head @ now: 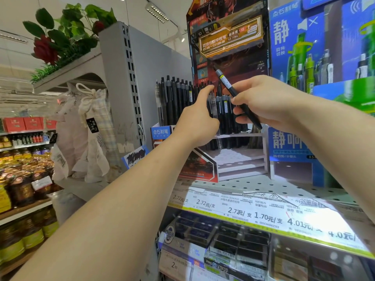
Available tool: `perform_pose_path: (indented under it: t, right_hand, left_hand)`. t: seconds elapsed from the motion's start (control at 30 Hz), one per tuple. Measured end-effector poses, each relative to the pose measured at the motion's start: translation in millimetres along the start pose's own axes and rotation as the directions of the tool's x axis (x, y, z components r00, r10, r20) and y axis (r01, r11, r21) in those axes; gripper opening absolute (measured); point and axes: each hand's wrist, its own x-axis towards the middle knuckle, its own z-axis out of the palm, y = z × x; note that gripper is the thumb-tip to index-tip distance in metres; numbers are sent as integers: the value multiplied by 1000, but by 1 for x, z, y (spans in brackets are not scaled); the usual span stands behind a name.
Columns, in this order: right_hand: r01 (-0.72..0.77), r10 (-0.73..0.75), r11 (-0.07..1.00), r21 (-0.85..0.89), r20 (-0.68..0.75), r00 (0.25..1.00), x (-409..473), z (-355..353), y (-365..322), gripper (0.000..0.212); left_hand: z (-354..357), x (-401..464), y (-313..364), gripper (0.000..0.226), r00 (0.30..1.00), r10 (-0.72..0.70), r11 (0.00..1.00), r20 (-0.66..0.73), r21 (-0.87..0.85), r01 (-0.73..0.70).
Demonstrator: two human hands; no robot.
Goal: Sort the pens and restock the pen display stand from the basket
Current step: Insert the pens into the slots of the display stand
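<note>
Right hand [261, 102] raised in front of display stand [239, 159], fingers curled round a black pen [236, 94] held diagonally, grey clicker end up-left. Left hand [197, 118] reaches into the upright pens [176, 98] standing in the stand's top tier, fingers pinching a clear-barrelled pen [213, 106] there. Both forearms extended forward and up.

This is a shop, a supermarket with a stationery aisle. A white perforated metal shelf [263, 185] carries a strip of printed paper price labels [253, 213] along its front edge, priced in yuan. Printed cardboard pen display stands [229, 43] hold rows of black pens [176, 98]. At the left of the frame, shelves of bottled cooking oil [18, 179] run along another aisle.
</note>
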Motion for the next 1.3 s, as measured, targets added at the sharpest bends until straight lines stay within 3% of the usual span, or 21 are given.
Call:
perform_pose_path:
  t: [0.3,0.47,0.57,0.7,0.87,1.13,1.3]
  right_hand:
    - [-2,2,1000,-11,-25,1000,2,-4,5,18]
    - [-15,16,1000,22,-50,999,3,-3,5,13]
    - [-44,45,998,48,-19,999,4,-3,6,28]
    - [-47,45,995,85,24,999,5,-6,6,25]
    - [16,-12,988,-152,24,1000,5,0,8,25]
    - [111,-100,881,-459,48,994,2,5,6,21]
    - [117,-80,804,-582,90,993,3,6,5,31]
  left_hand:
    - [-1,7,-1,85,986,-84,994,146,-57,93]
    - [-3,4,-1,66,996,-90,983,22,-161,92]
    - [-5,-1,-1,45,996,-88,970,-12,-229,83]
    - [-7,-6,1,33,995,-54,940,-82,-339,23]
    - [-7,-15,6,20,980,68,946,-188,-299,-123]
    - [-15,-16,9,11,976,8,956,-219,-283,-72]
    - [-35,-7,4,17,918,-3,963,-397,-250,-105]
